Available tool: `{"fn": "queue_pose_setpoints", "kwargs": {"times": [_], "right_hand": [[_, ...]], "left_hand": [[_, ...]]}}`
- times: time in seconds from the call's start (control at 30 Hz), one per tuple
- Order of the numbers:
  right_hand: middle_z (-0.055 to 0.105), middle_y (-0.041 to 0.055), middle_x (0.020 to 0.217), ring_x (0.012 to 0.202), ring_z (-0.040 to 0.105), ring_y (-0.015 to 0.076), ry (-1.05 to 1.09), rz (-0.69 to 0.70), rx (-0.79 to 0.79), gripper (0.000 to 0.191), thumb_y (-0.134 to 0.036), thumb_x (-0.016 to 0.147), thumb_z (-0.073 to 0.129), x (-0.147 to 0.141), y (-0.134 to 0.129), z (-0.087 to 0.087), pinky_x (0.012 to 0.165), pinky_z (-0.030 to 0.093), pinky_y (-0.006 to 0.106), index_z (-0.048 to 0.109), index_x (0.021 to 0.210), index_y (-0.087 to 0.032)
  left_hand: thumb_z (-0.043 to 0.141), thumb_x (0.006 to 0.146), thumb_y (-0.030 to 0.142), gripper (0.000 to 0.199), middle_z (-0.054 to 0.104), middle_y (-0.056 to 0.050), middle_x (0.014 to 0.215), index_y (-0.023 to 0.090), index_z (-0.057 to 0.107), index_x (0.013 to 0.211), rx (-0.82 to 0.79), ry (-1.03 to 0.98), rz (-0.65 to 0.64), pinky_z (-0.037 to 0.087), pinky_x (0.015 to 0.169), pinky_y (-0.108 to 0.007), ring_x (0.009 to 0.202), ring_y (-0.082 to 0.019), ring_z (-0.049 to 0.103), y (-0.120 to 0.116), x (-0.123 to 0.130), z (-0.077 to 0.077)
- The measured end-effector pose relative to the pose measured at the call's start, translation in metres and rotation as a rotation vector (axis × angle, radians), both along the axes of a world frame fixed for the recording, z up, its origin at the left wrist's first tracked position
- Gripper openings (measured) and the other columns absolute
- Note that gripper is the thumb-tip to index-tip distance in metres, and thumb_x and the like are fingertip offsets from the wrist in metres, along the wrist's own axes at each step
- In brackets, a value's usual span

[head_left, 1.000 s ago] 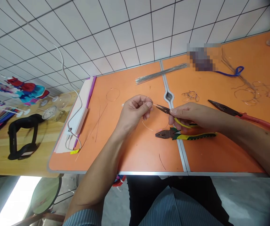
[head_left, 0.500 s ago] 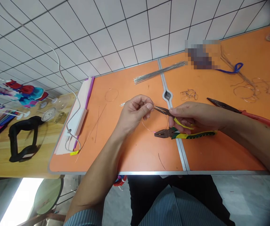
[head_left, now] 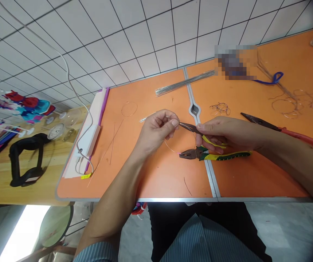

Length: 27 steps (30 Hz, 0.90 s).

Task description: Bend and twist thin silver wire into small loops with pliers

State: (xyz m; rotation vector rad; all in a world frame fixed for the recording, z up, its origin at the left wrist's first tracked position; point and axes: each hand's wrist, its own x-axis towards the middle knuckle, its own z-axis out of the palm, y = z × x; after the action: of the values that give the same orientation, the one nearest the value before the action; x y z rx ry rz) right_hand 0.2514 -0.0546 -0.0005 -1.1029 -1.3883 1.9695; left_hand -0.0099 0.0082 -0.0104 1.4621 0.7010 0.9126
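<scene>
Between the fingertips of my left hand a thin wire is pinched; it bends down in a loop above the orange table. My right hand is closed around yellow-handled needle-nose pliers. Their dark jaws point left and meet the wire right beside my left fingertips. Whether the jaw tips grip the wire is too small to tell. Just below, combination pliers with green and yellow handles lie on the table, their jaws to the left.
Red-handled pliers lie under my right forearm. A bundle of straight wires rests near the tiled wall. Tangled wire, a wire ring and a white power strip are also on the table.
Both hands keep almost the same place and grip. The view has shifted very slightly; nothing has been let go or picked up.
</scene>
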Motion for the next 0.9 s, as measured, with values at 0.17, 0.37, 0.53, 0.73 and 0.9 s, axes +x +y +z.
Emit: {"fn": "queue_pose_setpoints", "kwargs": {"times": [0.17, 0.37, 0.53, 0.73, 0.9], "right_hand": [[0.055, -0.0025, 0.057, 0.049, 0.044, 0.0111, -0.036, 0.007, 0.043, 0.051, -0.063, 0.109, 0.066, 0.001, 0.001, -0.002, 0.049, 0.034, 0.029, 0.083, 0.092, -0.018], [0.059, -0.0003, 0.058, 0.047, 0.043, 0.0109, -0.117, 0.02, 0.088, 0.058, -0.069, 0.109, 0.064, 0.002, 0.0, -0.001, 0.046, 0.029, 0.03, 0.079, 0.083, -0.02], [0.055, -0.0026, 0.054, 0.044, 0.039, 0.0102, -0.13, 0.005, 0.076, 0.055, -0.068, 0.106, 0.069, -0.002, -0.002, 0.004, 0.044, 0.026, 0.03, 0.076, 0.08, -0.021], [0.05, -0.0025, 0.051, 0.044, 0.036, 0.0106, -0.267, -0.007, 0.068, 0.057, -0.068, 0.104, 0.071, -0.004, -0.005, 0.009, 0.044, 0.023, 0.031, 0.067, 0.069, -0.023], [0.052, -0.0011, 0.052, 0.045, 0.039, 0.011, -0.39, -0.003, 0.193, 0.061, -0.069, 0.107, 0.065, -0.004, -0.008, 0.007, 0.046, 0.025, 0.032, 0.062, 0.067, -0.023]], "left_hand": [[0.097, 0.089, 0.052, 0.04, 0.068, 0.001, 0.072, 0.02, 0.074, 0.086, -0.008, -0.001, 0.001, 0.038, 0.049, -0.023, 0.054, -0.008, 0.049, -0.001, 0.002, 0.001], [0.098, 0.086, 0.054, 0.042, 0.067, 0.0, 0.072, 0.02, 0.073, 0.086, -0.023, 0.056, 0.02, 0.036, 0.05, -0.025, 0.054, -0.008, 0.046, -0.002, 0.002, -0.001], [0.098, 0.084, 0.05, 0.04, 0.067, 0.0, 0.072, 0.02, 0.072, 0.085, -0.049, 0.107, 0.028, 0.035, 0.05, -0.025, 0.056, -0.009, 0.046, -0.003, 0.002, 0.0], [0.099, 0.082, 0.043, 0.035, 0.067, -0.001, 0.071, 0.019, 0.073, 0.082, -0.068, 0.135, 0.019, 0.035, 0.05, -0.025, 0.056, -0.009, 0.047, -0.003, 0.003, 0.0], [0.096, 0.083, 0.037, 0.029, 0.067, -0.001, 0.07, 0.019, 0.074, 0.08, -0.062, 0.156, 0.035, 0.035, 0.05, -0.025, 0.056, -0.009, 0.047, -0.003, 0.004, -0.002]]}}
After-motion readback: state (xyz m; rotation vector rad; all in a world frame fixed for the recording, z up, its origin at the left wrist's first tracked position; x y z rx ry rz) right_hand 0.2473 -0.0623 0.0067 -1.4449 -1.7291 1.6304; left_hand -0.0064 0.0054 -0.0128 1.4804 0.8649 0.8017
